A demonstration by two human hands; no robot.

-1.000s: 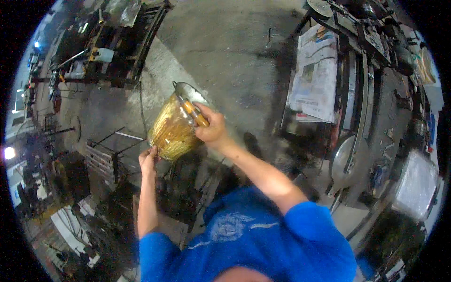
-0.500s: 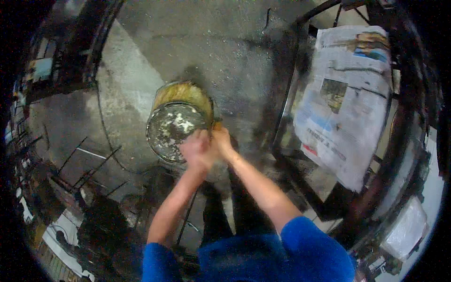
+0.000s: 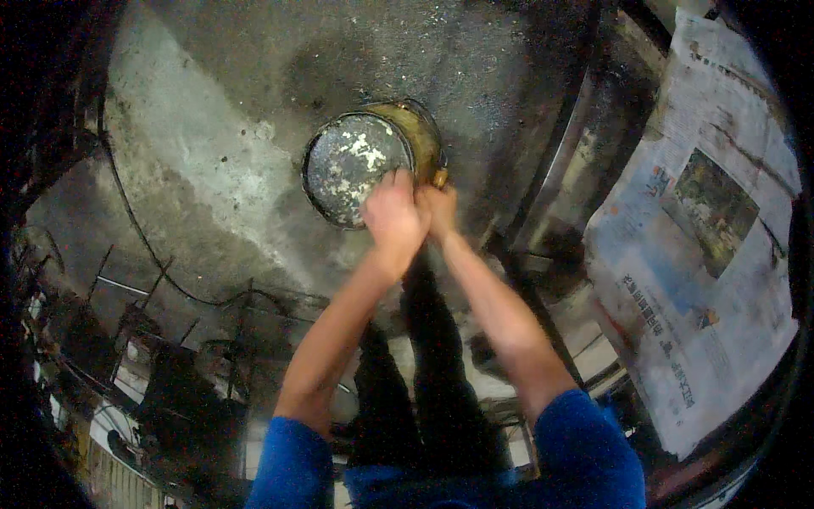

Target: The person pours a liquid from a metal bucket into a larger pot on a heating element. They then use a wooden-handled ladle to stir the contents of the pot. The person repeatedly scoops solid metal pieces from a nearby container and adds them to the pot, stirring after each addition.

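A round yellow paint can (image 3: 420, 136) with a dirty, paint-flecked lid (image 3: 352, 165) stands on the grey concrete floor in front of me. My left hand (image 3: 392, 219) rests on the near edge of the lid, fingers curled over the rim. My right hand (image 3: 437, 204) sits right beside it, pressed against the can's rim next to a small yellow-brown piece; what it grips is hidden. Both forearms reach out from blue sleeves at the bottom edge.
A sheet of newspaper (image 3: 704, 246) covers a surface at the right, beside a dark metal frame (image 3: 551, 195). A black cable (image 3: 153, 254) runs across the floor at the left. Metal rods and racks (image 3: 127, 339) clutter the lower left. My dark trouser legs (image 3: 432, 365) are below the can.
One second ago the can was held up in the air; it has come down to the floor. Both hands have come together at the lid's near rim, and the view has tilted further down.
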